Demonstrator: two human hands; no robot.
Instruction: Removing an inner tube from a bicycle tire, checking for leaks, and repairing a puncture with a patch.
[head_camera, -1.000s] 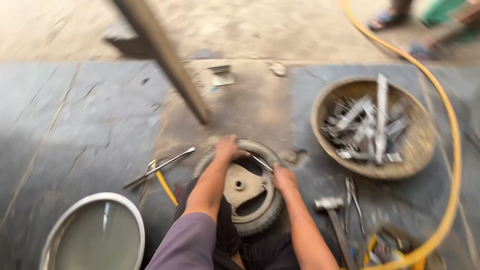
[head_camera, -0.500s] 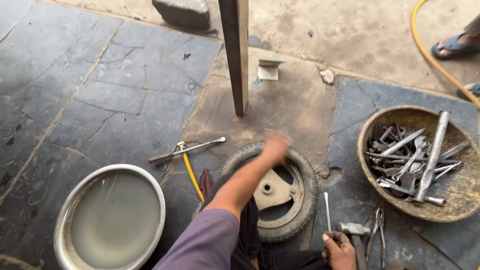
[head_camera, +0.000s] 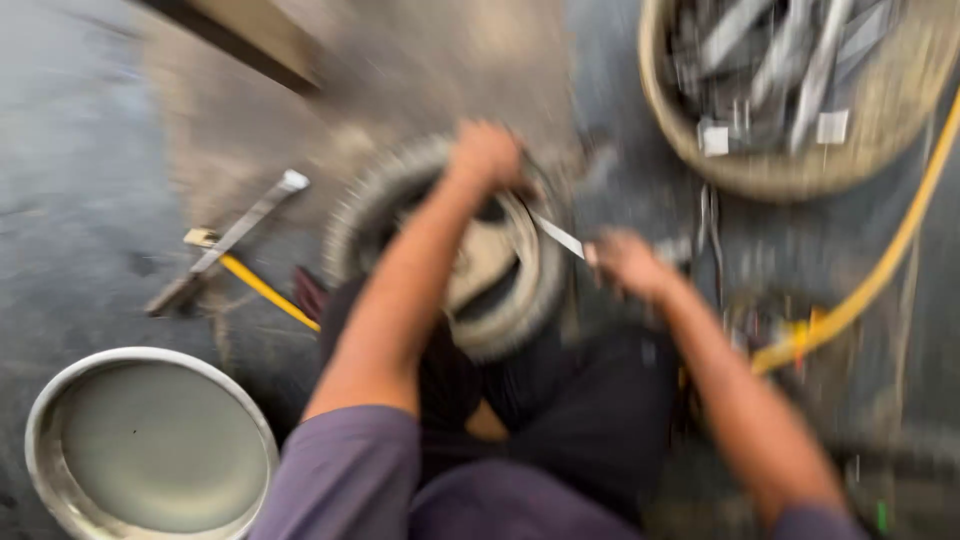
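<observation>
item: small tyre (head_camera: 440, 250), frame centre. we log left hand (head_camera: 487, 155) clamped on its rim at 1 o'clock; right hand (head_camera: 625, 265), at 3 o'clock of it, fingers closed round a thin metal blade (head_camera: 558, 236). blurred. water basin (head_camera: 150, 450) at 7 o'clock.

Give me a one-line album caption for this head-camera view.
Left hand on a small tyre, right hand holding a slim metal tool, basin nearby.

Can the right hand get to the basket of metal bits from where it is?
Probably yes. The right hand holds a thin metal tool close below the basket, and nothing blocks the floor between them.
</observation>
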